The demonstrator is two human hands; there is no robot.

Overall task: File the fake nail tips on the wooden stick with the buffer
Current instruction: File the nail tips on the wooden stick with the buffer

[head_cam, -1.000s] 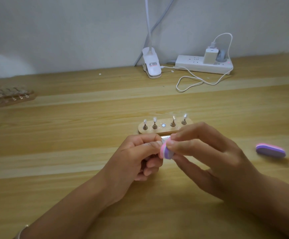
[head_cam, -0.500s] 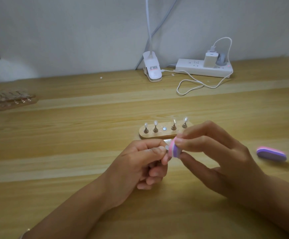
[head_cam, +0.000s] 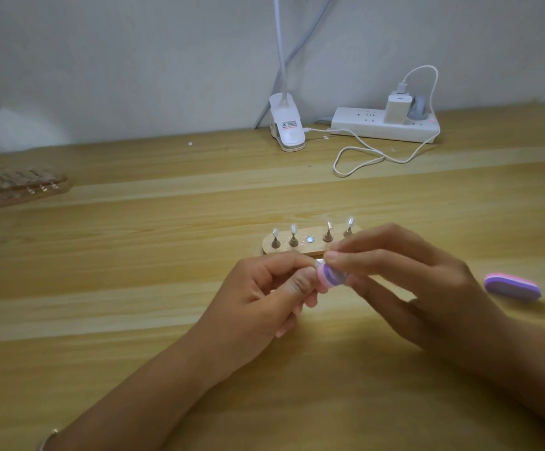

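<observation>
Head view. Filing step, I judge. Right hand (head_cam: 420, 288) pinches the pink-purple buffer (head_cam: 331, 276) against a nail tip (head_cam: 319, 262). The tip is clasped in the left hand (head_cam: 264, 297), mostly hidden, just near of the wooden stick (head_cam: 310, 249). Next calls for short, light strokes with the tip held steady.

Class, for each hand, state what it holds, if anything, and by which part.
The right hand pinches the pink-and-purple buffer by its upper right end. The left hand pinches a clear nail tip from below; its fingers hide the exact hold.
</observation>
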